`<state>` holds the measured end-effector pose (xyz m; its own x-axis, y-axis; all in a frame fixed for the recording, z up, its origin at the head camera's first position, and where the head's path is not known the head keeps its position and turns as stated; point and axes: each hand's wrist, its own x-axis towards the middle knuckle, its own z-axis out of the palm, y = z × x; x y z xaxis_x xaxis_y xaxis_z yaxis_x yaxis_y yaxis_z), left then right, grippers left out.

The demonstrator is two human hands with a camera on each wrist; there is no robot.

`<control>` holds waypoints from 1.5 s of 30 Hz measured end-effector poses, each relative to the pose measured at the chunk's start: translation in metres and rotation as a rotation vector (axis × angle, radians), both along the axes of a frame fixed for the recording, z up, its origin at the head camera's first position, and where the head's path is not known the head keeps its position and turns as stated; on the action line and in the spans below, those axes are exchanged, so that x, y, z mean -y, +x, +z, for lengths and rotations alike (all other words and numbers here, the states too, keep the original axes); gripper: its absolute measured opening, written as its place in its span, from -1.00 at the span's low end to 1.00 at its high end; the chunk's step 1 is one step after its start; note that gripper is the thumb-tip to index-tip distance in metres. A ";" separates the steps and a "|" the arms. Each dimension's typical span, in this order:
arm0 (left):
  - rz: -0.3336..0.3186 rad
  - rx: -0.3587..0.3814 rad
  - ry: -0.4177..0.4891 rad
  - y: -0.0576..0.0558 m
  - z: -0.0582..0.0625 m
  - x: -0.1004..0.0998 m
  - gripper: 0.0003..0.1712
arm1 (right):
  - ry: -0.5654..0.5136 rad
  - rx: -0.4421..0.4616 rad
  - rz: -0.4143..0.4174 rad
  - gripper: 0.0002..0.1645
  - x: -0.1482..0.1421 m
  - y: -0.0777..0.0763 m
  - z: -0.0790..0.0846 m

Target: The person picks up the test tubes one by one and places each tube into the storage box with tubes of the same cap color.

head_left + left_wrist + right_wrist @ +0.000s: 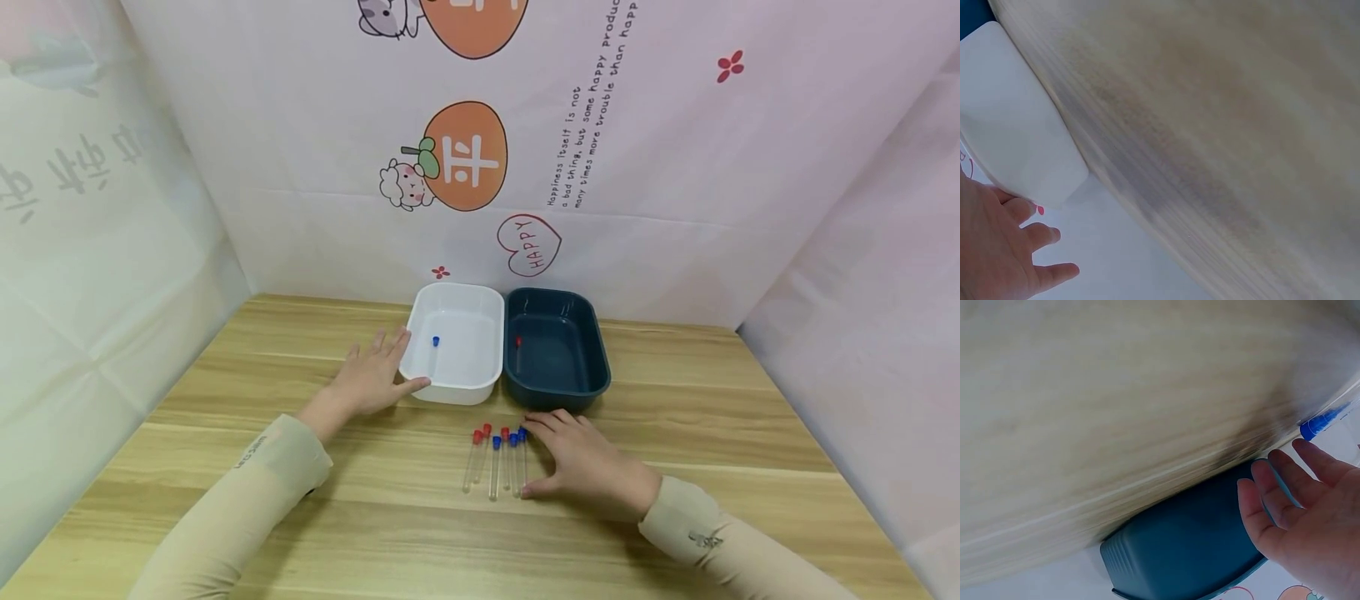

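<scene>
Several clear test tubes lie side by side on the table: three with red caps, such as this red-capped tube (472, 462), and three with blue caps, such as this blue-capped tube (493, 471). At the right end of the row, my right hand (581, 460) has its index finger by a blue cap (1314, 427) and its thumb near that tube's lower end; the fingers look relaxed. My left hand (375, 375), fingers spread, rests against the left side of the white bin (457, 393). A blue-capped tube (435, 342) lies inside that bin.
Beside the white bin stands a dark blue bin (558, 396) with a red-capped tube (518, 343) in it. Both are near the back edge of the wooden table (375, 533), close to a printed white cloth (637, 250). More cloth hangs at both sides.
</scene>
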<state>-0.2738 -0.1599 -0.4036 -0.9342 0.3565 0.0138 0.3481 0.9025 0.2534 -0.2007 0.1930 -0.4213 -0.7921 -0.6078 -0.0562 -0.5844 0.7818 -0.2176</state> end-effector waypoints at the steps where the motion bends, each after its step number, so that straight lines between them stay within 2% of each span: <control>1: 0.000 0.000 -0.002 0.000 0.000 0.000 0.16 | 0.000 0.001 -0.001 0.24 0.000 0.000 0.000; 13: 0.005 0.004 -0.004 -0.001 -0.002 0.000 0.18 | 0.007 0.022 -0.009 0.22 0.000 -0.002 -0.001; 20: 0.001 0.008 -0.002 -0.001 -0.001 0.000 0.18 | 0.013 0.022 0.007 0.25 -0.004 -0.005 0.004; 28: -0.002 0.011 0.006 0.001 0.000 0.001 0.18 | 0.005 -0.017 0.016 0.24 -0.008 -0.001 0.013; 37: 0.002 0.013 0.007 0.000 -0.001 0.001 0.18 | 0.018 -0.006 0.023 0.21 -0.011 -0.002 0.011; 45: 0.004 0.018 0.005 -0.001 -0.002 0.001 0.18 | 0.000 -0.060 0.047 0.22 -0.012 -0.002 0.015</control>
<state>-0.2748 -0.1613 -0.4054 -0.9358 0.3526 -0.0008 0.3399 0.9026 0.2642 -0.2023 0.2049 -0.4067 -0.7648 -0.6442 -0.0096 -0.6322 0.7533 -0.1813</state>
